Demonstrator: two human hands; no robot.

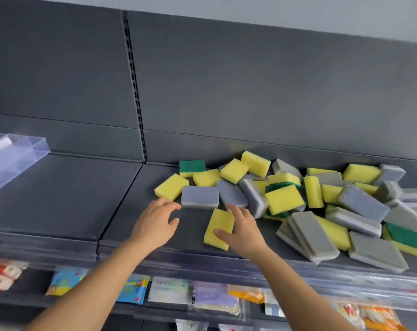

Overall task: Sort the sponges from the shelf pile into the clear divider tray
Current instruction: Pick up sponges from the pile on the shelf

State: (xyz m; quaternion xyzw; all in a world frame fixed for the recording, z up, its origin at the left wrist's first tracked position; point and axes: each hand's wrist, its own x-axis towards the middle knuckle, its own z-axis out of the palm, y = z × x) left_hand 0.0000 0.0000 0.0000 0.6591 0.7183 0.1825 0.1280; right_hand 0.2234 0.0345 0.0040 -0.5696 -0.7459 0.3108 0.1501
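While the left hand [155, 225] hovers spread, the right hand [243, 231] grips one yellow sponge [218, 220].

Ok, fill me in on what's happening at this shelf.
A person is reaching onto the dark shelf with both hands. The right hand has thumb and fingers around a yellow sponge lying just in front of the sponge pile. The left hand is open, holding nothing, beside a grey sponge at the pile's edge. The clear divider tray sits far off to the left.
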